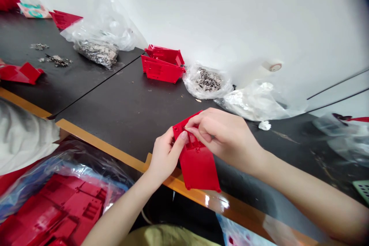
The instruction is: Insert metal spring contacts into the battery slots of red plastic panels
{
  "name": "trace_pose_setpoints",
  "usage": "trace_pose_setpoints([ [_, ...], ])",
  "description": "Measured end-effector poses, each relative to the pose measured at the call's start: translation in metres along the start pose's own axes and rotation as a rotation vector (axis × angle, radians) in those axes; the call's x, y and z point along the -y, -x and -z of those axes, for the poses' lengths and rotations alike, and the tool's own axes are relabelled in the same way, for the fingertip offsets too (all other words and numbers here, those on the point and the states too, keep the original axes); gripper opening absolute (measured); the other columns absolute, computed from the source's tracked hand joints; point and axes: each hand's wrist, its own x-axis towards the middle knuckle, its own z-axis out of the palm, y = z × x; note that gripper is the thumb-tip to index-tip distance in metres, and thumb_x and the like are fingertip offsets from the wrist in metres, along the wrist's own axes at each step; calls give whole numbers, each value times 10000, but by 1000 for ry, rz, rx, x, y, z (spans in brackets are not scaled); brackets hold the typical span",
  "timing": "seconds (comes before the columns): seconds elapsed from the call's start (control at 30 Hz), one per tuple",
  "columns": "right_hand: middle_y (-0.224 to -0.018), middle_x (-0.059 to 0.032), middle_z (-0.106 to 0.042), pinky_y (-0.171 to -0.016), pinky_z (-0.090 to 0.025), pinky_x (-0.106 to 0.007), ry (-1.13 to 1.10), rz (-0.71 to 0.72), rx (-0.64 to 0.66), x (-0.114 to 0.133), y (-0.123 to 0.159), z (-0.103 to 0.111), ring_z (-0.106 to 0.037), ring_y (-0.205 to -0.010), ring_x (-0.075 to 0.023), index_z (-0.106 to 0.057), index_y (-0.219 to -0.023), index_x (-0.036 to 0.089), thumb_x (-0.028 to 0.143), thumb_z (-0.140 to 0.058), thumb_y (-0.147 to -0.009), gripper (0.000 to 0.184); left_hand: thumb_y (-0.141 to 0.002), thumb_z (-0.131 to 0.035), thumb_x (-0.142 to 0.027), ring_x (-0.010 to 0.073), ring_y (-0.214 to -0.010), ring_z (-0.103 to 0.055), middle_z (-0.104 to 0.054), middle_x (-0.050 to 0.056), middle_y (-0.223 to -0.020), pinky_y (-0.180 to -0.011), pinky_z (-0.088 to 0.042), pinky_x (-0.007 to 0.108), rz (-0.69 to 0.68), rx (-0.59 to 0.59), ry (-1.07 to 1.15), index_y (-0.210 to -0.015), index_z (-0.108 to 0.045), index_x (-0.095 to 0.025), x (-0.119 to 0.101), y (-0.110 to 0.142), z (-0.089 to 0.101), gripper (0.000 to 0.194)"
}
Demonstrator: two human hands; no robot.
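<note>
Both my hands hold a flat red moulded plastic part just above the black worktop, near its orange front edge. My left hand grips its left side, with the thumb on the upper face. My right hand pinches the top corner between thumb and fingers, and its fingertips work at a small ribbed section. Those fingers hide part of that corner. The wider lower panel hangs out over the orange edge.
Two red plastic pieces stand stacked on the black worktop beyond my hands. Transparent bags of grey scraps lie along the white wall. Below the edge at left, a plastic-wrapped bag holds many red parts. A white cloth hangs at far left.
</note>
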Motion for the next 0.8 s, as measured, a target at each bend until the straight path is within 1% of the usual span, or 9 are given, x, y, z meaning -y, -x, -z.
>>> trace_pose_setpoints([
  [0.17, -730, -32, -639, -585, -404, -266, 151, 89, 37, 2, -1, 0, -573, -733, -158, -454, -708, 188, 30, -513, -901, 257, -981, -492, -476, 120, -685, -538, -646, -19, -765, -667, -418, 229, -16, -6, -32, -1030, -675, -180, 0, 0, -1, 351],
  [0.27, -782, -57, -661, -617, -419, -278, 216, 148, 39, -1, -2, -3, -560, -741, -161, -507, -722, 170, 49, -481, -934, 245, -982, -486, -482, 122, -686, -537, -631, -20, -738, -669, -416, 230, -16, -9, -57, -1013, -677, -174, 0, -1, -1, 364],
  [0.33, -770, -53, -654, -646, -422, -295, 243, 157, 18, -4, -3, -6, -547, -742, -169, -509, -702, 170, 64, -490, -939, 260, -984, -479, -486, 125, -681, -539, -625, -22, -727, -665, -415, 233, -4, -9, -67, -1031, -680, -176, 0, -1, -1, 373],
  [0.43, -696, -18, -618, -670, -414, -314, 224, 34, 16, -6, -4, -8, -534, -723, -175, -510, -692, 174, 80, -583, -893, 234, -984, -475, -491, 132, -692, -557, -640, -18, -758, -663, -417, 237, 25, 3, -57, -1076, -677, -187, -1, -2, -1, 377],
  [0.5, -704, -1, -624, -683, -418, -318, 182, -72, 42, -6, -4, -8, -543, -722, -173, -564, -748, 169, 99, -657, -854, 158, -991, -458, -488, 140, -730, -581, -663, -10, -810, -680, -422, 240, 33, 9, -54, -1087, -674, -195, -2, -2, -2, 376],
  [0.53, -722, 0, -632, -685, -421, -318, 171, -99, 52, -6, -3, -7, -547, -720, -172, -593, -775, 166, 108, -678, -844, 124, -996, -448, -483, 144, -753, -592, -673, -6, -834, -692, -425, 240, 34, 8, -58, -1091, -673, -198, -2, -2, -2, 376],
  [0.6, -788, -21, -657, -706, -436, -323, 184, -93, 42, -4, -2, -6, -563, -746, -179, -641, -788, 162, 131, -679, -855, 83, -1004, -433, -478, 149, -779, -603, -684, -4, -851, -707, -429, 239, 33, -2, -62, -1111, -672, -206, -3, -2, -2, 377],
  [0.7, -873, -59, -682, -760, -466, -328, 207, -68, -25, -2, 0, -6, -594, -825, -198, -676, -767, 152, 146, -649, -879, 115, -995, -450, -490, 147, -770, -607, -687, -5, -845, -699, -437, 235, 45, -17, -27, -1119, -676, -210, -2, -2, -3, 381],
  [0.8, -891, -57, -696, -790, -473, -359, 201, -108, -22, -5, 2, -6, -624, -859, -216, -676, -773, 159, 170, -675, -862, 90, -980, -473, -513, 151, -753, -605, -687, 1, -835, -685, -450, 237, 72, -14, 39, -1122, -682, -208, -1, -2, -4, 396],
])
